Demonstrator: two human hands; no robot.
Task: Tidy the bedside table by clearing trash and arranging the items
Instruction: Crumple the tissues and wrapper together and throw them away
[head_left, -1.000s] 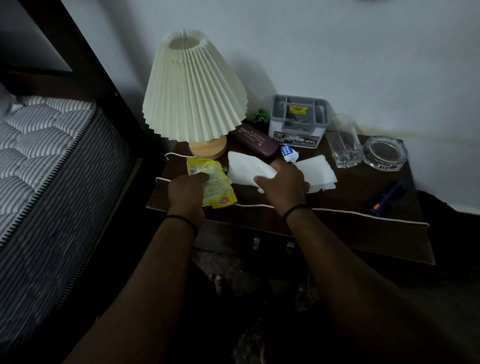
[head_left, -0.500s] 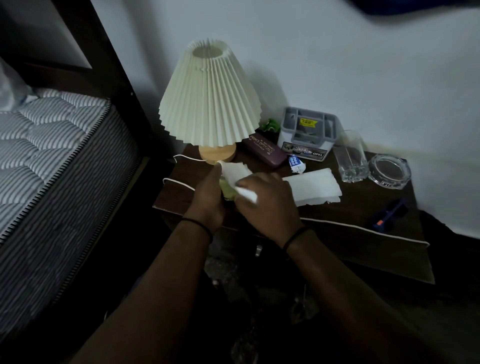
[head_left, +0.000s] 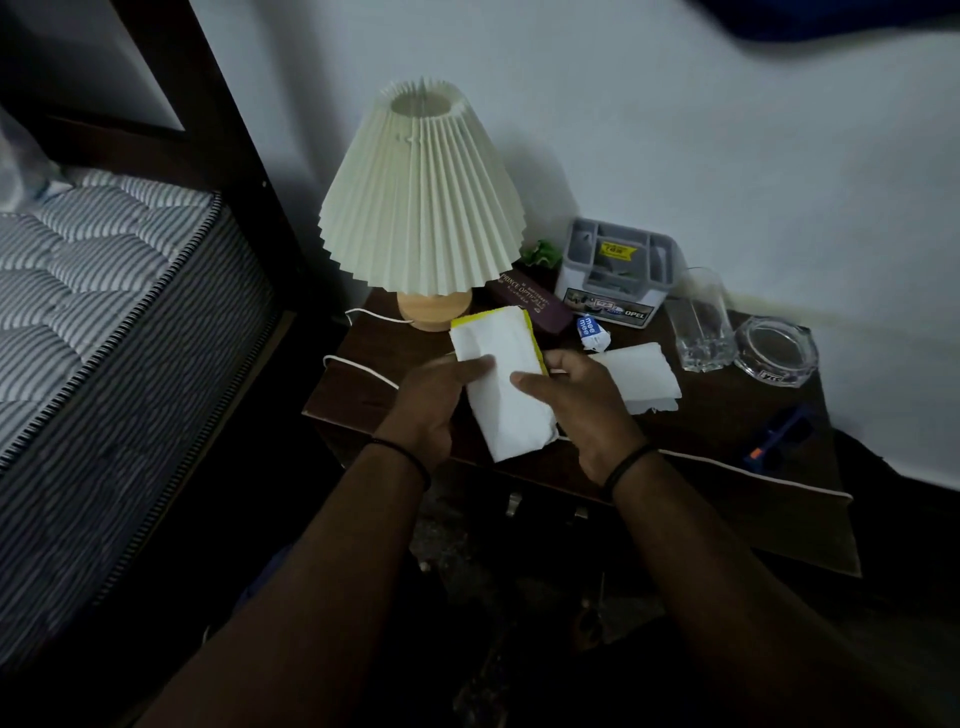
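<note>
Above the front of the dark bedside table (head_left: 727, 431) I hold a white tissue (head_left: 506, 384) stacked on a yellow wrapper (head_left: 537, 340), of which only thin edges show. My left hand (head_left: 434, 402) grips the stack from the left, thumb on the tissue. My right hand (head_left: 582, 402) holds its right side, thumb on top. A second white tissue (head_left: 644, 376) lies on the table behind my right hand. A small crumpled white and blue wrapper (head_left: 592, 332) lies near the organiser.
A pleated cream lamp (head_left: 421, 208) stands at the back left, its white cord (head_left: 358, 364) trailing forward. Behind are a maroon glasses case (head_left: 535, 306), grey organiser (head_left: 613, 275), drinking glass (head_left: 698, 322), glass ashtray (head_left: 774, 353) and blue item (head_left: 774, 441). A striped mattress (head_left: 104, 322) lies left.
My right hand picked the near tissue off the table and laid it over the yellow wrapper held by my left hand. Both hands now hold the stack together, lifted toward me.
</note>
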